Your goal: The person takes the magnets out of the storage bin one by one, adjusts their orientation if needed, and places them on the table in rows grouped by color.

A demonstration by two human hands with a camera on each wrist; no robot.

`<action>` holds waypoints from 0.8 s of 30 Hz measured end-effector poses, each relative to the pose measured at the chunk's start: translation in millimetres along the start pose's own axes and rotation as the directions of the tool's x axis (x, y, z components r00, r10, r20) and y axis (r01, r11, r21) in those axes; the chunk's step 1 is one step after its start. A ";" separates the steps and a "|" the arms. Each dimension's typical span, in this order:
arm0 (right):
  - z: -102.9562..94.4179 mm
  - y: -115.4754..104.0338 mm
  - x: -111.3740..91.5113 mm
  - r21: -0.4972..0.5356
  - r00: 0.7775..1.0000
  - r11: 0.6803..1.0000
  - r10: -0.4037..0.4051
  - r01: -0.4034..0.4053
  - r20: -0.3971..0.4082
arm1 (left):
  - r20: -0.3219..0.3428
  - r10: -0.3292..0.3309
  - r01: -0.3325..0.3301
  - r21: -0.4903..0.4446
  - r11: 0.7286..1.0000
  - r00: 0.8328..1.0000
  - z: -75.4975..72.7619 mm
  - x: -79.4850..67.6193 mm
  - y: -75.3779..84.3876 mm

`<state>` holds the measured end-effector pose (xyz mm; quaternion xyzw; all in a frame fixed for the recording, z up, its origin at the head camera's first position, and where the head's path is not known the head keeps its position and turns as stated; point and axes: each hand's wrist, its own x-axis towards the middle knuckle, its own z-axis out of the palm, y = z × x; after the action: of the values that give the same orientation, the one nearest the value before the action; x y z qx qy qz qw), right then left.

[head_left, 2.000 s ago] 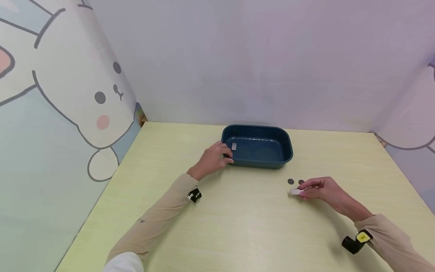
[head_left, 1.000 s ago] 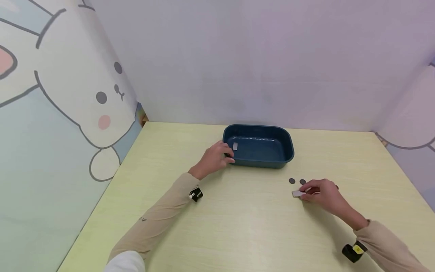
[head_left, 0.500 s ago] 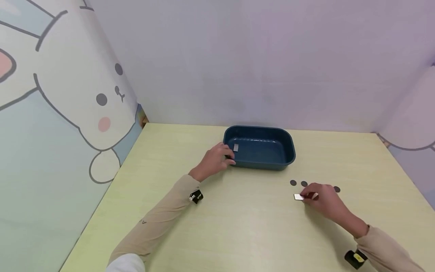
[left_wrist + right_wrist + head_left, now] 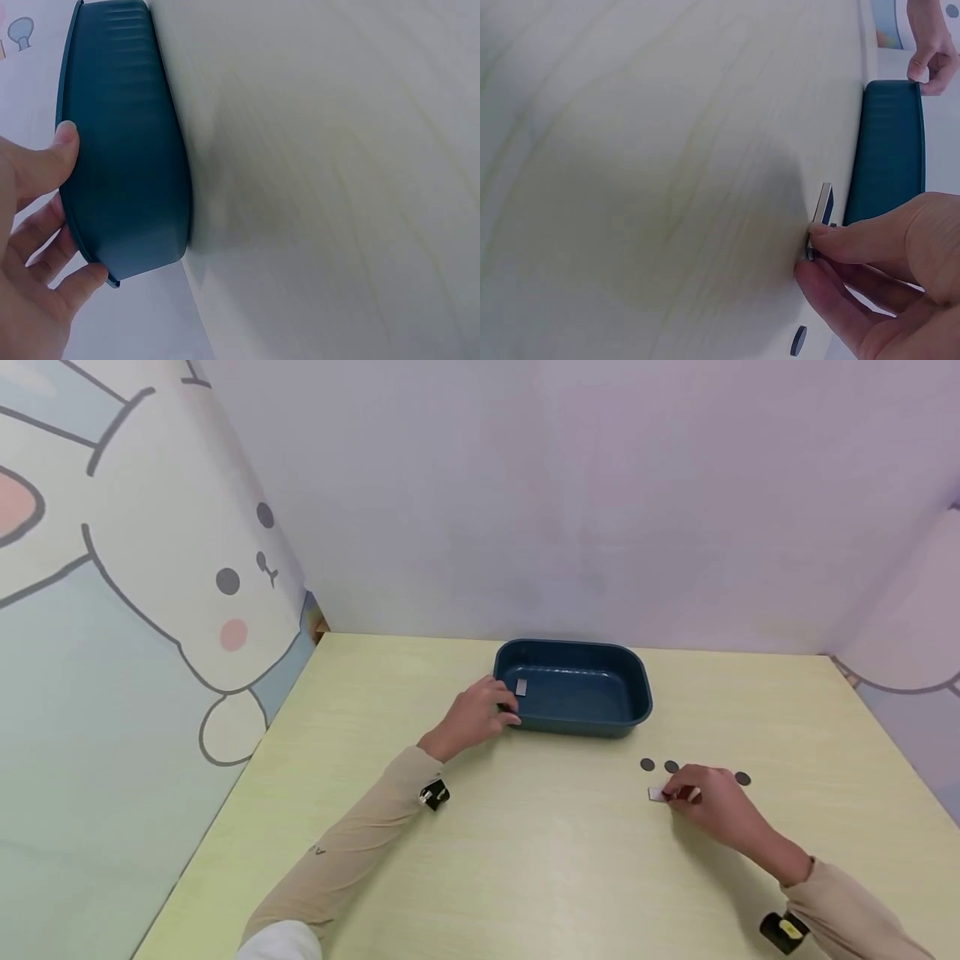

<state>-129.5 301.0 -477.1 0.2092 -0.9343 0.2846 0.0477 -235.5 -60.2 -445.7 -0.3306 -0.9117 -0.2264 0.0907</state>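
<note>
A dark blue rectangular tray (image 4: 570, 723) stands at the back of the table. My left hand (image 4: 474, 713) grips its rim at the left front corner, and in the left wrist view the thumb (image 4: 66, 146) lies against the rim. A small pale flat rectangle (image 4: 521, 687) lies inside the tray. My right hand (image 4: 708, 799) pinches a similar small flat rectangle (image 4: 656, 794) low over the table. In the right wrist view this rectangle (image 4: 823, 204) stands out beyond the fingertips, which hide its near end. Something dark shows between the fingers, its kind unclear.
Small dark discs lie beyond the right hand: one at the left (image 4: 647, 764), one beside it (image 4: 671, 767), and one to the right (image 4: 742, 778). The pale wooden table (image 4: 525, 860) meets a plain wall (image 4: 570, 510) behind and a rabbit-printed wall (image 4: 172, 568) at left.
My right hand has moved slightly nearer with the small rectangle, which has turned a little. The disc at the right has come out from behind the hand. My left hand keeps its hold on the tray.
</note>
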 end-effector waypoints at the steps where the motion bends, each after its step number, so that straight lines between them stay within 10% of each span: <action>1: 0.2 -0.1 0.2 0.005 1.000 1.000 0.007 -0.007 0.006 | -0.001 -0.001 0.001 0.002 1.000 1.000 -0.2 -0.4 -0.2; 24: 2.5 4.3 -7.3 0.065 0.998 0.997 -0.032 0.035 -0.046 | 0.000 -0.001 0.001 -0.014 1.000 1.000 2.4 -2.5 0.0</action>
<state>-124.6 305.5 -483.0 0.2201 -0.9195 0.3189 0.0665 -233.6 -60.5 -448.7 -0.3307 -0.9103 -0.2327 0.0886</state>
